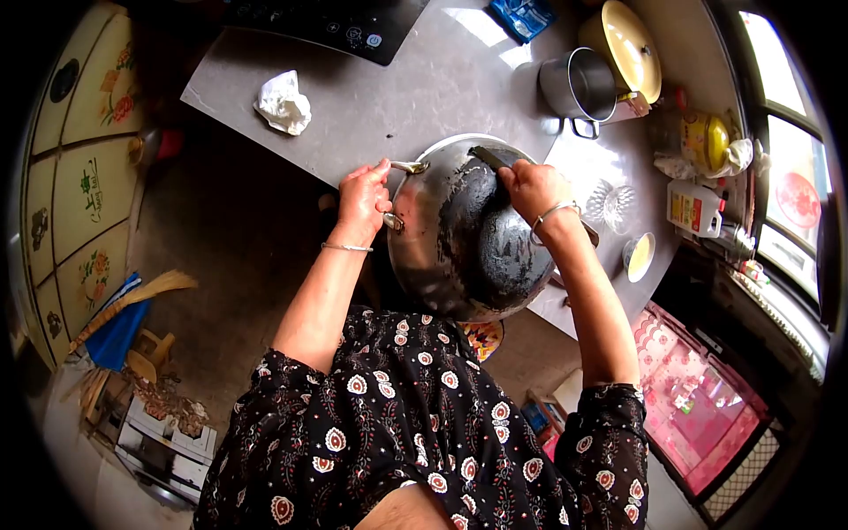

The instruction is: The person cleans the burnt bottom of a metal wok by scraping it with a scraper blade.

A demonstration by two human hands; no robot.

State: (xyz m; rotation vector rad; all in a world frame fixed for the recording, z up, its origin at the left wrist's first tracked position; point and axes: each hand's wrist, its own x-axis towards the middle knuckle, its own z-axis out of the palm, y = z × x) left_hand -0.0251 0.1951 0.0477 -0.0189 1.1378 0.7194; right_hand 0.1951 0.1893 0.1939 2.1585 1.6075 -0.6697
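Note:
A large round metal pot (424, 265) is tilted on its side at the counter's edge, its underside facing me. Black burnt crust (508, 252) covers much of that underside, with patches of bare metal showing. My left hand (362, 201) is closed around the pot's looped metal side handle (410, 167). In my right hand (539, 188) is a dark, flat, blade-like tool (487, 158), its end against the upper part of the crust. The grip hides the rest of this tool, so its exact kind is unclear. Part of another pot handle (590, 233) shows behind my right wrist.
On the grey counter (380, 106) are a crumpled white cloth or paper (283, 103), a black cooktop (336, 22), a grey saucepan (579, 84), a glass dish (611, 203) and a small bowl (639, 257). A white jug (694, 208) stands near the window. A broom (132, 305) is at left.

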